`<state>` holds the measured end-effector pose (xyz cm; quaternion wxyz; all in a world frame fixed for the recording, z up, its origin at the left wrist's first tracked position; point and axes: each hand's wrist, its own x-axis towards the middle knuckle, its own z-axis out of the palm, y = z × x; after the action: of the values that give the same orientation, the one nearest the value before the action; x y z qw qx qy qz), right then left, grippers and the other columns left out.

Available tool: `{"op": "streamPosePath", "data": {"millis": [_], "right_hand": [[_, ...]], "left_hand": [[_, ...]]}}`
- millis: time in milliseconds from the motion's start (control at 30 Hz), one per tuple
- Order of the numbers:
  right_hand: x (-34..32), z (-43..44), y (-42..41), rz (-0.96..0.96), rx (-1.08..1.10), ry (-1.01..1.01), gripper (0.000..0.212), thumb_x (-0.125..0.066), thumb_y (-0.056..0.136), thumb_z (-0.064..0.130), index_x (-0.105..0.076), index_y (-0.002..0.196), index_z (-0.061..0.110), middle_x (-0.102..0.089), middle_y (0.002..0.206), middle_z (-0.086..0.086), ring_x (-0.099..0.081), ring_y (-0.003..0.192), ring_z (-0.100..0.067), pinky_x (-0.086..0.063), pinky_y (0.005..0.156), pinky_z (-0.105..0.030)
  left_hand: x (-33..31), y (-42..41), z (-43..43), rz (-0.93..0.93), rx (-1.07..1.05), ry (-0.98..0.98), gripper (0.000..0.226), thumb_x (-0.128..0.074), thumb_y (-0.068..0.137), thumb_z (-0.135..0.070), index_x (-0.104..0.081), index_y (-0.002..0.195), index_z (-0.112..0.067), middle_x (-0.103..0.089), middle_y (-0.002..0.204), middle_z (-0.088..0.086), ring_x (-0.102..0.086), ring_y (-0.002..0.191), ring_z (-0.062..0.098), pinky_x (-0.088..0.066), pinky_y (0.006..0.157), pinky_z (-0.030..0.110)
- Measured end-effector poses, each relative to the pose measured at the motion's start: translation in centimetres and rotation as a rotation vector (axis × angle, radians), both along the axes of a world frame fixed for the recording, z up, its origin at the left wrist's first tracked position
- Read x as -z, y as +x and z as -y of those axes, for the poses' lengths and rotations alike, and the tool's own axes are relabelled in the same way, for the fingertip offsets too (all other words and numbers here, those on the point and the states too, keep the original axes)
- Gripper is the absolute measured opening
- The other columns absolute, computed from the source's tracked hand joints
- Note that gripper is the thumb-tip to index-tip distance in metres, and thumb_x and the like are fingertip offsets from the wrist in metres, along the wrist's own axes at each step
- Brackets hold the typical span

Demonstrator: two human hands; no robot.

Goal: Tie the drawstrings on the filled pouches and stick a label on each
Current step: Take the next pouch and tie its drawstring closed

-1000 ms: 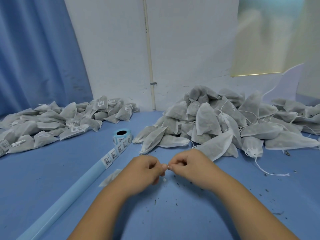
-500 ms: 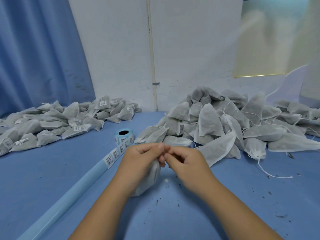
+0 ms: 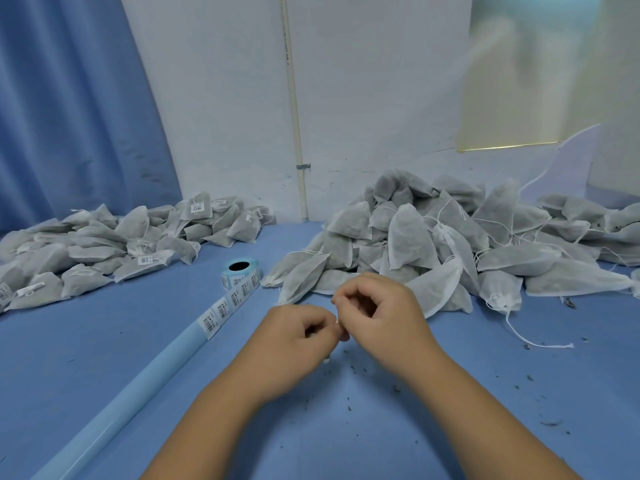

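Compared with half a second ago, the pouch that hung below the left hand is hidden behind it, and the right hand sits higher. Both hands are curled, pinching a sliver of white drawstring where they meet above the tabletop. Untied pouches are heaped just behind, labelled pouches lie far left, and the label roll sits between.
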<state>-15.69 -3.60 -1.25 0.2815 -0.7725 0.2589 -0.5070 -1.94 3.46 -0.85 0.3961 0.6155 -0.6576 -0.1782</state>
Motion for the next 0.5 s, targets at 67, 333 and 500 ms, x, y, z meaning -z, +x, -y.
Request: {"op": "streamPosePath", "data": {"millis": [67,333,500], "right_hand": [[-0.1,-0.1,0.0,0.049,-0.062,0.125,0.015,-0.063,0.08,0.003,-0.066,0.068,0.012,-0.063,0.064,-0.003,-0.056,0.062,-0.023,-0.045,0.059,-0.027],[-0.3,-0.3,0.2,-0.015,-0.108,0.322,0.013,-0.066,0.083,0.017,-0.068,0.07,0.019,-0.058,0.064,0.006,-0.045,0.056,-0.009,-0.041,0.058,-0.024],[-1.3,-0.8,-0.2,0.051,0.103,0.031,0.015,-0.067,0.082,0.009,-0.068,0.08,0.023,-0.056,0.077,0.011,-0.05,0.06,-0.008,-0.039,0.061,-0.013]], "left_hand": [[-0.4,-0.2,-0.2,-0.215,0.065,0.07,0.021,-0.059,0.081,-0.027,-0.071,0.064,-0.026,-0.053,0.05,-0.008,-0.048,0.051,0.006,-0.037,0.051,0.015],[-2.1,1.0,-0.6,-0.991,0.215,0.134,0.019,-0.054,0.069,-0.018,-0.055,0.051,-0.011,-0.033,0.045,0.0,-0.04,0.043,0.018,-0.042,0.06,0.031],[-2.5,1.0,-0.4,-1.194,0.198,0.176,0.027,-0.044,0.075,-0.018,-0.049,0.048,-0.013,-0.028,0.041,-0.003,-0.033,0.037,0.014,-0.042,0.056,0.03]]}}
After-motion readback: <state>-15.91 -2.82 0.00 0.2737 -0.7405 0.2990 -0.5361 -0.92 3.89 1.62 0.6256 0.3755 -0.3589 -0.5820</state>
